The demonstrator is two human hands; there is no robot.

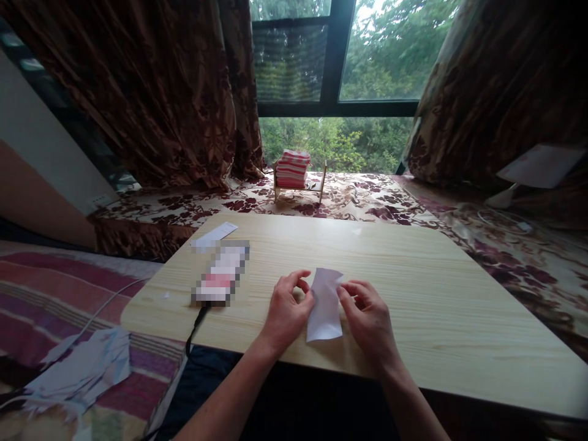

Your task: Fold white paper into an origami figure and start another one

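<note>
Left hand (285, 312) and right hand (367, 318) both pinch a small white paper slip (325, 304), one on each long edge, fingertips curled over its upper part. Slip lies near the front edge of the light wooden table (413, 275), its lower end flat on the top.

Left of the hands: a blurred pink-white flat object (221, 272) with a black cable (195, 331) hanging off the table edge. Behind it, another white strip (214, 234).

Far side, on the floral cloth: a small wooden rack holding striped red-white fabric (293, 169), by the window (335, 61). Crumpled paper (85, 367) lies on the striped bedding, lower left.
</note>
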